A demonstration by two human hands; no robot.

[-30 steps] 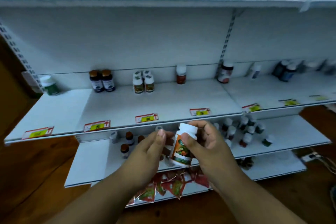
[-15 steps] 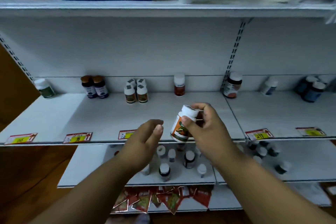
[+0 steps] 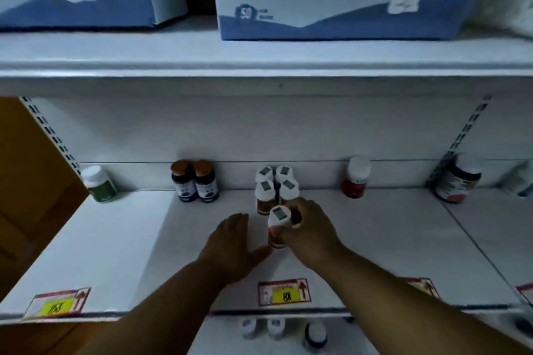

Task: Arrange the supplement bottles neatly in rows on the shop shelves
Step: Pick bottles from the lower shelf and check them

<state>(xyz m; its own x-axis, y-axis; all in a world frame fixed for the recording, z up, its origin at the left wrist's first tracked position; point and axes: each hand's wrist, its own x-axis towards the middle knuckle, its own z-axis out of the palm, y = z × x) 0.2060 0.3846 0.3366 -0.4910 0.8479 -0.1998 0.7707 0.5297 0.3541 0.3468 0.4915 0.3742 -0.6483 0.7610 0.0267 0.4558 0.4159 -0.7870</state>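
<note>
Bottles (image 3: 276, 181) behind could be getting knocked over if the held bottle (image 3: 278, 229) is being pushed in too fast. It is being gripped by the right hand (image 3: 310, 229), low over the shelf (image 3: 115, 239), just in front of that group. The left hand (image 3: 230, 242) is being kept flat and loose beside it. Its cap is white, its body orange.

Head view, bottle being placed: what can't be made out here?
- Orange bottle: the right hand wraps its right side; label print blurred, and whether its base touches the shelf is unclear.
- Left hand: only its back shows; contact with the bottle cannot be told.
- Group of four bottles: the front pair hides the rear labels.
- Lower-shelf bottles: only caps show below the shelf edge.
</note>
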